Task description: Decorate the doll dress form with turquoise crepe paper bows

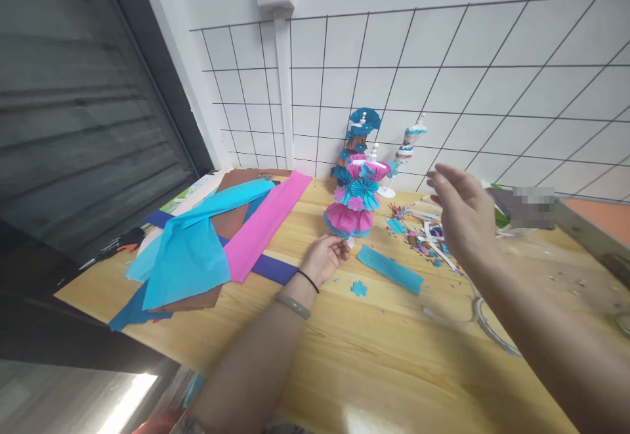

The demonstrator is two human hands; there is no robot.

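A miniature dress form in a tiered pink and blue pleated paper dress stands upright in the middle of the table. My left hand is closed at its foot, with the fingertips on the small white base. Raised above the table to the right is my right hand, empty, its fingers loosely stretched and slightly bent. A blue paper flower and a blue crepe paper strip lie just in front of the dress form.
Crepe paper sheets in blue, pink and brown cover the left side, by orange-handled scissors. Behind stand a dark blue and brown paper dress and a white stand. Paper scraps and a tape roll lie right.
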